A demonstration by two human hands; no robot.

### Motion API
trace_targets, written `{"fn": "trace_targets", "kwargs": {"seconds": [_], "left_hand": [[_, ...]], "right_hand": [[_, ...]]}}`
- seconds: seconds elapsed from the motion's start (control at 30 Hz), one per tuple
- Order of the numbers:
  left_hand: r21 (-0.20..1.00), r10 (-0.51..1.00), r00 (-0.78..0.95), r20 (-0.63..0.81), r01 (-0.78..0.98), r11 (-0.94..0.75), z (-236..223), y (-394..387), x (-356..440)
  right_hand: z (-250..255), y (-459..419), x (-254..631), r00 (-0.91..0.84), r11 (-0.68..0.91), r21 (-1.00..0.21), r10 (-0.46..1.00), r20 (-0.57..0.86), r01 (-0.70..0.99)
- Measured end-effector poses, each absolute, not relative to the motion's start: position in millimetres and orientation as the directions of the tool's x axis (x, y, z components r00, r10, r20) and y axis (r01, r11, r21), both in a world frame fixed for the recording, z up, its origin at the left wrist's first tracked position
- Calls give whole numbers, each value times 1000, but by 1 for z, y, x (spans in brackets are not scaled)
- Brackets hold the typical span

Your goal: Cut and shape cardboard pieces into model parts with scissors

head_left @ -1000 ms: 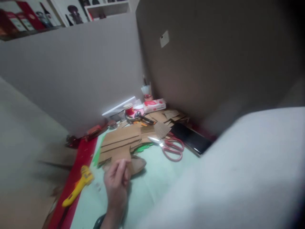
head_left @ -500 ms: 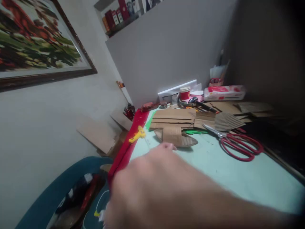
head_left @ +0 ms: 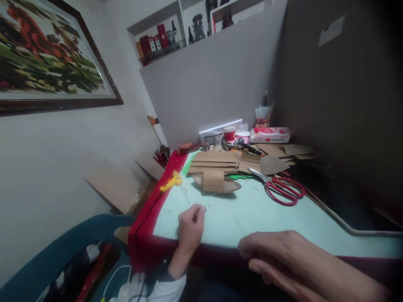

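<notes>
My left hand [head_left: 190, 226] rests on the near edge of the pale green mat [head_left: 252, 214] with its fingers curled in a pinch; what they hold is too small to make out. A thin clear stick [head_left: 184, 194] lies just beyond it. My right hand [head_left: 283, 260] hovers close to the camera at the lower right, fingers stretched out leftward and holding nothing. Farther back on the mat lies a cardboard sandal [head_left: 215, 183], with a yellow glue gun [head_left: 171, 182] to its left and red scissors [head_left: 281, 188] to its right.
Cut cardboard sheets [head_left: 217, 161] and a corrugated piece [head_left: 272, 165] lie behind the sandal. A red cup [head_left: 229, 134] and a tissue packet [head_left: 270, 135] stand by the grey partition. A teal chair [head_left: 63, 256] and loose cardboard [head_left: 113, 188] are on the left, below a framed picture [head_left: 47, 54].
The view has swung left and then steadied. My left hand has drawn back from the sandal to the mat's near edge. My right hand, a blur across the view before, has dropped lower right.
</notes>
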State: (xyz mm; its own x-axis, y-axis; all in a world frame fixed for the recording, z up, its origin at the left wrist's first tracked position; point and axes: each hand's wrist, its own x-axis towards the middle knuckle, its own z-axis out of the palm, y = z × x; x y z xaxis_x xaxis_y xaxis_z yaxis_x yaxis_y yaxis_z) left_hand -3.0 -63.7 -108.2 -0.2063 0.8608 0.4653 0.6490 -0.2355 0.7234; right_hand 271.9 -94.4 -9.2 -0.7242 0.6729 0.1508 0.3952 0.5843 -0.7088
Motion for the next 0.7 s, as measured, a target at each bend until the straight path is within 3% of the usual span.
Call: {"fn": "trace_targets", "kwargs": {"seconds": [0.23,0.43,0.7], "left_hand": [[614,807,-144,573,727,-307,-112,-65,-17],[507,778,-60,625,789,-347,-107,-69,-7],[441,790,73,608,797,-413,-103,-76,4]], "right_hand": [[-77,-69,264,-607,349,-898,785,124,267],[-84,-65,265,-535,318,-924,829,162,214],[-88,-66,267,-484,146,-939,875,-24,312]]}}
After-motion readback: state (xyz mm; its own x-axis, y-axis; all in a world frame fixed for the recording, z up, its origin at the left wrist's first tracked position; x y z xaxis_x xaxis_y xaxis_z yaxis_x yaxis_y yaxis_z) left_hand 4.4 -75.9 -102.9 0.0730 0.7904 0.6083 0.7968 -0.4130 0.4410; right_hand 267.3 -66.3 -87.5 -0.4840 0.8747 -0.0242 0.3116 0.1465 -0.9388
